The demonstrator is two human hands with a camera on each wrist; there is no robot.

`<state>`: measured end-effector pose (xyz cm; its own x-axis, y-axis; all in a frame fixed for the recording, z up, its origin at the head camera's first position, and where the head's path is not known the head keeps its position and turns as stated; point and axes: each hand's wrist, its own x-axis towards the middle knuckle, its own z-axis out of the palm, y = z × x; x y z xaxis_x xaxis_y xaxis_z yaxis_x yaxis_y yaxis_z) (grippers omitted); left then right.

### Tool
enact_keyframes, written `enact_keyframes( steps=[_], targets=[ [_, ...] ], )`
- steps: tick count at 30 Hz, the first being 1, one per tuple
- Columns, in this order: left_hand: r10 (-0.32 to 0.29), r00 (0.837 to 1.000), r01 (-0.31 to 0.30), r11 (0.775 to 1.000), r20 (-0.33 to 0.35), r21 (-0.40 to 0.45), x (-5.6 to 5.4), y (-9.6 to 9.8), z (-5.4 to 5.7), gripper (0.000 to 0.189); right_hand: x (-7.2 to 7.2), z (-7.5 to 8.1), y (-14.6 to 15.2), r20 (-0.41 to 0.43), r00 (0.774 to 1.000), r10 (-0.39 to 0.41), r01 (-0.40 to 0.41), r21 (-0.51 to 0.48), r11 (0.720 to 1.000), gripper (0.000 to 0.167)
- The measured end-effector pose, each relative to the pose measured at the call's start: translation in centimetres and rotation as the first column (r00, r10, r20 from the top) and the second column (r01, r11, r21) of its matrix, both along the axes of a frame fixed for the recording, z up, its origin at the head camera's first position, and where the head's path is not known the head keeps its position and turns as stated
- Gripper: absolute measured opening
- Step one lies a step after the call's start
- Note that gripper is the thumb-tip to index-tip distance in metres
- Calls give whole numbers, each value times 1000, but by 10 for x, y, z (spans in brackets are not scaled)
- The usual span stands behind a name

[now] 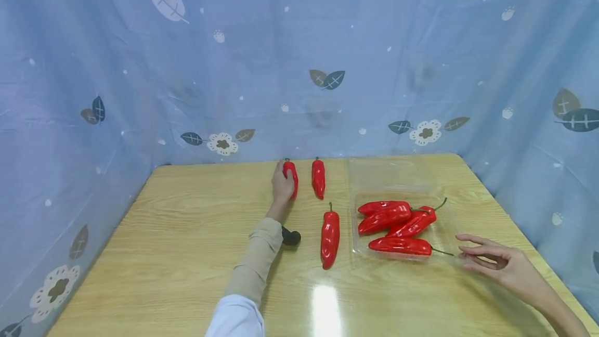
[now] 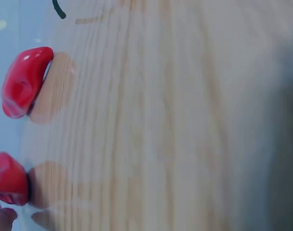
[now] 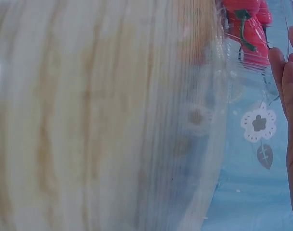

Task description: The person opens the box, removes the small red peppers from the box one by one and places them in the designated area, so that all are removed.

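Note:
My left hand [image 1: 282, 185] is at the far side of the table, gripping a red chili pepper [image 1: 292, 170] from its left side. In the left wrist view only a fingertip [image 2: 4, 217] shows, beside that pepper [image 2: 10, 179]. To its right lies another red pepper [image 1: 318, 178], and a third pepper [image 1: 329, 239] lies nearer, stem pointing away. A clear plastic box [image 1: 354, 222] holds several red peppers [image 1: 400, 246]. My right hand [image 1: 498, 264] pinches the box's right edge near its front corner; the right wrist view shows the fingers [image 3: 292, 91] against the clear plastic.
The box's transparent lid [image 1: 390, 173] lies folded back behind it on the wooden table [image 1: 187, 254]. A blue patterned curtain [image 1: 290, 56] encloses the back and both sides. A dark rounded object [image 1: 291, 237] shows beside the left forearm, probably the wrist camera's mount.

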<state>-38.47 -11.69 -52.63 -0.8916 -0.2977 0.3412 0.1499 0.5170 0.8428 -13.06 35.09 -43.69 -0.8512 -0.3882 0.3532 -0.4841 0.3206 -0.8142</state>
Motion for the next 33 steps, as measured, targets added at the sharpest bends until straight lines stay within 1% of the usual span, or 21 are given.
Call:
enact_keyframes(
  steps=[2, 3, 4, 5, 6, 8, 10, 12, 14, 15, 17, 18, 19, 21, 23, 24, 25, 26, 30, 31, 33],
  targets=[
    [-45, 998, 41, 996, 47, 85, 28, 4, 37, 41, 1, 1, 1, 9, 1000, 6, -6, 0, 1000, 30],
    [-57, 996, 50, 993, 65, 106, 37, 6, 48, 41, 2, 2, 1, 16, 1000, 7, -7, -6, 1000, 30],
    [-78, 992, 64, 988, 101, 138, 47, 6, 63, 41, 1, 2, 1, 15, 1000, 2, -2, -5, 1000, 30],
    [-87, 989, 69, 987, 122, 143, 52, 6, 71, 41, 0, 3, 0, 17, 1000, 2, -2, -12, 1000, 31],
    [-96, 987, 76, 986, 131, 147, 57, 6, 76, 42, -1, 4, 0, 15, 1000, 3, -3, -18, 1000, 31],
    [-116, 982, 94, 985, 147, 145, 63, 6, 84, 43, -1, 5, 0, 14, 1000, -5, 5, -20, 1000, 31],
    [-133, 983, 118, 985, 124, 128, 71, 7, 91, 42, -1, 5, 0, 19, 1000, -2, 3, -23, 1000, 32],
    [-181, 979, 169, 977, 91, 133, 81, 7, 97, 41, -1, 4, 0, 25, 1000, 0, 0, -26, 1000, 32],
    [-267, 963, 259, 953, 31, 155, 93, 8, 105, 40, -1, 4, -1, 30, 1000, 1, -1, -27, 1000, 32],
    [-313, 950, 309, 937, 5, 161, 100, 9, 109, 39, -1, 4, -1, 34, 999, 3, -2, -29, 1000, 32],
    [-412, 910, 412, 892, -44, 187, 115, 12, 116, 38, -1, 4, -1, 39, 999, 0, 1, -32, 999, 31],
    [-457, 887, 461, 864, -68, 203, 122, 14, 118, 38, -1, 3, -1, 39, 999, 1, 0, -32, 999, 31],
    [-498, 863, 504, 837, -83, 214, 129, 17, 121, 38, -1, 4, -1, 38, 999, 2, -1, -31, 1000, 31],
    [-558, 825, 562, 794, -87, 232, 142, 24, 124, 39, -2, 4, -1, 34, 999, 5, -4, -33, 999, 31],
    [-605, 793, 602, 757, -77, 252, 155, 31, 127, 40, -2, 4, -1, 30, 1000, 6, -5, -33, 999, 31],
    [-625, 778, 618, 740, -69, 265, 162, 34, 132, 39, -2, 4, -1, 26, 1000, 5, -4, -30, 1000, 30],
    [-643, 763, 633, 724, -63, 272, 167, 37, 133, 39, -2, 4, -1, 26, 1000, 5, -4, -30, 1000, 30],
    [-660, 748, 648, 708, -61, 282, 171, 40, 134, 38, -2, 4, -1, 27, 1000, 6, -5, -34, 999, 30],
    [-710, 701, 693, 654, -71, 303, 185, 52, 136, 36, -1, 2, 0, 35, 999, 22, -20, -54, 998, 30],
    [-721, 689, 704, 644, -68, 300, 185, 54, 132, 36, -1, 2, 0, 38, 999, 28, -26, -62, 998, 30],
    [-751, 658, 731, 617, -60, 290, 190, 58, 130, 36, -2, 1, -1, 38, 999, 35, -32, -71, 997, 30]
  ],
)
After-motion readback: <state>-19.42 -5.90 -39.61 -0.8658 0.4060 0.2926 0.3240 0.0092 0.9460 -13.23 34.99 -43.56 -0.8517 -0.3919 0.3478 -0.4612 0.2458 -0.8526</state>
